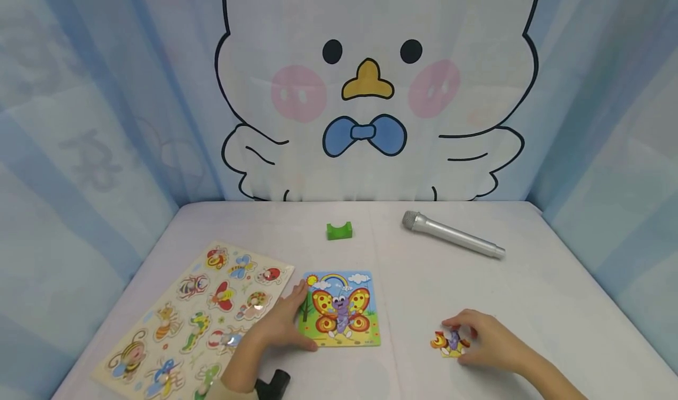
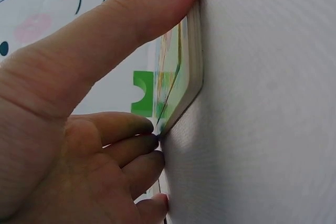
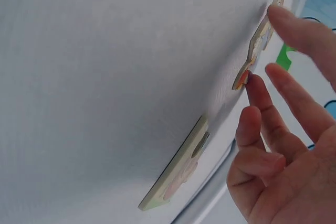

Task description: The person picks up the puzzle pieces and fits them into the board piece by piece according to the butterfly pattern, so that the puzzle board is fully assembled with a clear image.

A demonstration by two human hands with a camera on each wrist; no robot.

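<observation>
In the head view, a square butterfly puzzle board (image 1: 341, 309) lies flat on the table. My left hand (image 1: 283, 323) rests at its left side. The thumb touches the near edge and the fairly straight fingers lie along the left edge. Over to the right, my right hand (image 1: 492, 341) pinches a small puzzle piece (image 1: 450, 344) with purple, orange and yellow print, low at the tabletop. In the right wrist view, fingertips meet both ends of that piece (image 3: 257, 45). A second flat wooden piece (image 3: 176, 166) lies closer to the palm there.
A cream board of insect pictures (image 1: 190, 323) lies at the left, partly under the left forearm. A green block with a curved notch (image 1: 339, 231) and a silver microphone (image 1: 452, 234) sit farther back. A black object (image 1: 273, 385) shows at the near edge.
</observation>
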